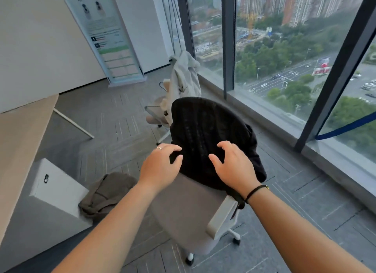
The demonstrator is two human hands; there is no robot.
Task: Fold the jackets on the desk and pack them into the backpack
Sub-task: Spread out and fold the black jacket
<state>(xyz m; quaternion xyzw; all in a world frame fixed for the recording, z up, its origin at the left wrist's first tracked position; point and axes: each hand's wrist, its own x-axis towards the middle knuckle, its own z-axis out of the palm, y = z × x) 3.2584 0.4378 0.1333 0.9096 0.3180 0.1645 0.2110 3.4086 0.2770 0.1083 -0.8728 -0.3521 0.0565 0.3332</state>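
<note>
Hands first: my left hand (160, 167) and right hand (234, 167) reach, fingers spread and holding nothing, for the black backpack (207, 130) (ribbed, rounded) on the chair (183, 215).

Both arms stretched forward over a grey chair (184, 207). Black jacket (205, 130) draped over its backrest. Left hand (160, 167), ring on one finger, curled at the jacket's left edge, thumb touching the cloth. Right hand (234, 167), fingers spread and bent, on or just above the jacket; black band at the wrist. Brown jacket (107, 193) crumpled beside a white cabinet (59, 187), under the desk (18, 142). Pale jacket (184, 77) hung on a farther chair (156, 114) near the window (284, 49).
</note>
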